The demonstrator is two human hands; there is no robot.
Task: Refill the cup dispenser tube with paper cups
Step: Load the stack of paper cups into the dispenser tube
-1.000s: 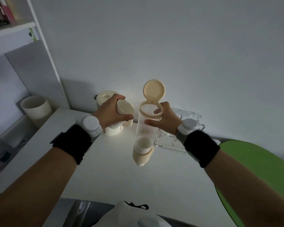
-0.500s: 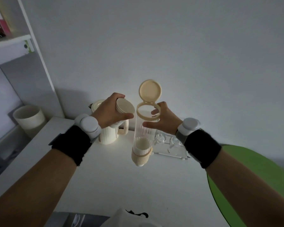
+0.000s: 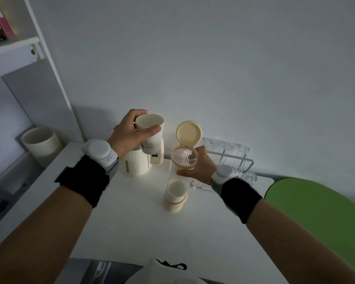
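Note:
A clear ribbed cup dispenser tube (image 3: 177, 179) with a cream base stands upright over the white table, its round cream lid (image 3: 189, 132) flipped open. My right hand (image 3: 200, 166) grips the tube just under its top ring. A white paper cup sits low inside the tube (image 3: 175, 190). My left hand (image 3: 129, 134) holds a stack of paper cups (image 3: 151, 132) up and to the left of the tube's mouth, the open end facing me.
A cream ribbed pitcher (image 3: 138, 163) stands behind my left hand. A clear glass rack (image 3: 230, 154) sits against the wall at right. A cream bin (image 3: 40, 143) is at far left below white shelves. A green curved surface (image 3: 316, 210) adjoins the white table (image 3: 143, 232).
My left hand has lifted and turned the paper cups so their open end faces me. The view has shifted; my right hand still holds the tube with its lid open.

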